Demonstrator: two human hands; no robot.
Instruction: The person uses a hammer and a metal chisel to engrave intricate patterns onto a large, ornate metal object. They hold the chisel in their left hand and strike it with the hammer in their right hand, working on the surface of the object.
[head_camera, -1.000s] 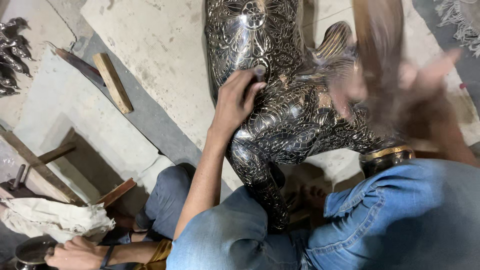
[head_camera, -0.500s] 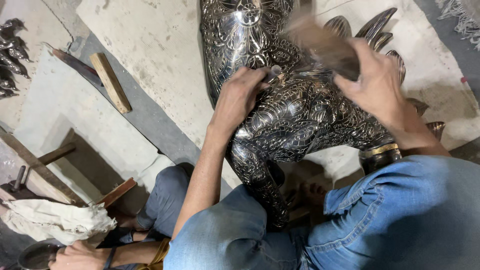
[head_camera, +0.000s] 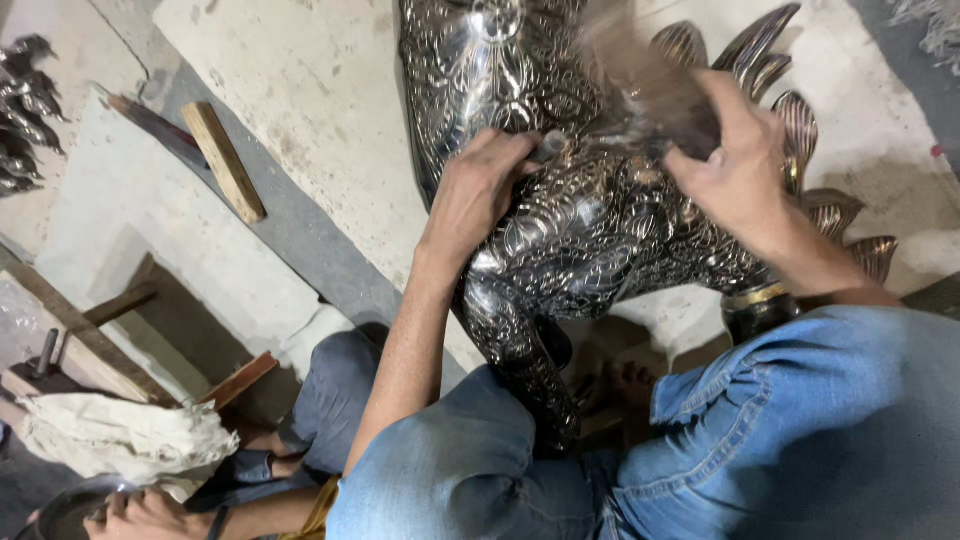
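A large silver metal animal figure (head_camera: 560, 240), embossed all over with leaf patterns, stands on the pale floor in front of me. My left hand (head_camera: 480, 195) rests on its flank and pinches a small metal punch (head_camera: 548, 146) against the surface. My right hand (head_camera: 740, 170) grips a wooden mallet (head_camera: 640, 80), which is motion-blurred just above and to the right of the punch. Fan-shaped metal feathers (head_camera: 790, 110) of the figure stick out behind my right hand. Blue denim sleeves cover both my arms.
A wooden block (head_camera: 225, 160) lies on the floor at the left. Small dark metal figures (head_camera: 20, 110) sit at the far left edge. A crumpled white cloth (head_camera: 120, 435) and another person's hand (head_camera: 140, 515) are at the bottom left, beside wooden strips (head_camera: 240, 378).
My right hand has swung the mallet down and to the left, from high at the right toward the punch. My left hand has stayed on the figure.
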